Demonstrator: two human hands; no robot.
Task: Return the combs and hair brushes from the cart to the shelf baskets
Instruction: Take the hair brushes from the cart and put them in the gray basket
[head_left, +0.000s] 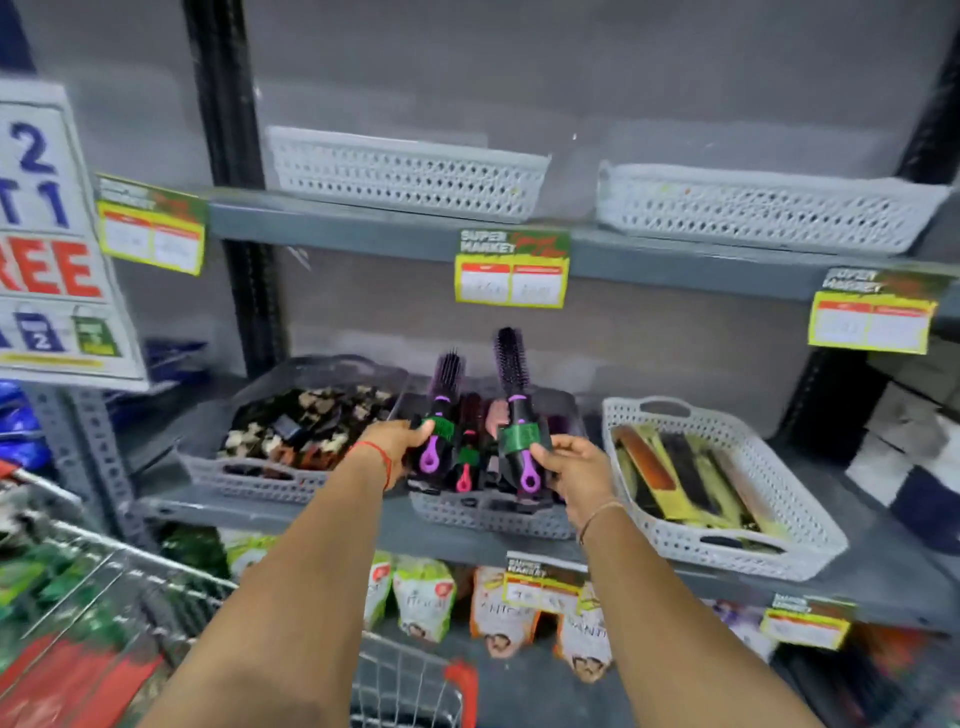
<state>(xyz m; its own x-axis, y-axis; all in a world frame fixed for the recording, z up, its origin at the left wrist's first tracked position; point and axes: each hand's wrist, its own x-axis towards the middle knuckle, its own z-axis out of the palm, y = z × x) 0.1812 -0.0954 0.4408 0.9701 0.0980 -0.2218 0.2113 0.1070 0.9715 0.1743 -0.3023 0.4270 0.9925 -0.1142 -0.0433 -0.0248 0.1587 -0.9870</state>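
Observation:
Each of my hands holds a black and purple round hair brush over the middle grey basket (488, 512) on the middle shelf. My left hand (397, 444) grips the handle of the left brush (444, 400). My right hand (574, 465) grips the handle of the right brush (514, 395). Both brushes point bristles up and away from me, each with a green label band and a purple loop at the handle end. A third brush (467, 452) with a pink loop lies in the basket between them. The wire cart (171, 597) is at the lower left.
A grey basket of hair clips (249, 467) stands left of the middle one, and a white basket of combs (769, 467) stands to the right. Two white baskets (405, 174) (769, 208) sit on the upper shelf. A promotional sign (52, 234) hangs at the left. Pouches (423, 595) fill the lower shelf.

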